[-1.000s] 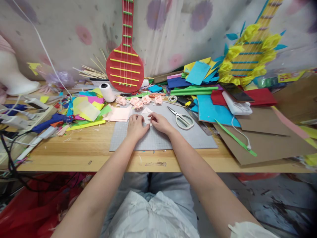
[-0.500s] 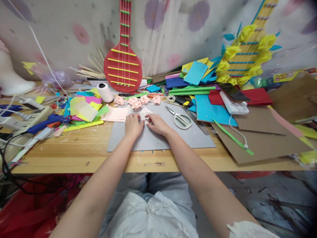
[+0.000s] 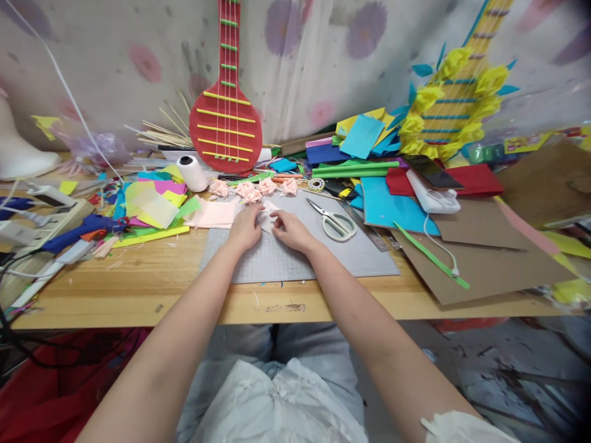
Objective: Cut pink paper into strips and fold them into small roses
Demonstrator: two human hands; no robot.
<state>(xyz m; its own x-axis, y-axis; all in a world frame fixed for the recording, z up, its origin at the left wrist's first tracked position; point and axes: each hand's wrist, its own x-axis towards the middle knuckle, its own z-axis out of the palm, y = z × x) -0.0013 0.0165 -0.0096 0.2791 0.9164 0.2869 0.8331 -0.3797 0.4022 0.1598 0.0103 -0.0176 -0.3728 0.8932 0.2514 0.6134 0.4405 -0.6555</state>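
Observation:
On the grey cutting mat (image 3: 295, 267), a small piece of pale pink paper (image 3: 267, 219) lies between my two hands. My left hand (image 3: 246, 228) has its fingers curled on the paper's left edge. From the other side, my right hand (image 3: 290, 231) pinches the right edge, thumb and fingertips drawn together. Just beyond are several crumpled pink paper flowers (image 3: 249, 192). A stack of pink paper sheets (image 3: 211, 213) is left of my left hand. Scissors (image 3: 333, 221) with pale handles rest to the right of my right hand.
A red paper lute (image 3: 226, 129) leans upright behind the flowers, beside a white thread spool (image 3: 192, 174). Coloured paper scraps and a blue glue gun (image 3: 83, 232) lie left. At right are a metal ruler (image 3: 369, 234), brown cardboard (image 3: 489, 271) and a phone (image 3: 433, 172).
Both hands have moved slightly apart, and more of the pink paper shows between them, now standing as a wider pale piece. The view has shifted a little.

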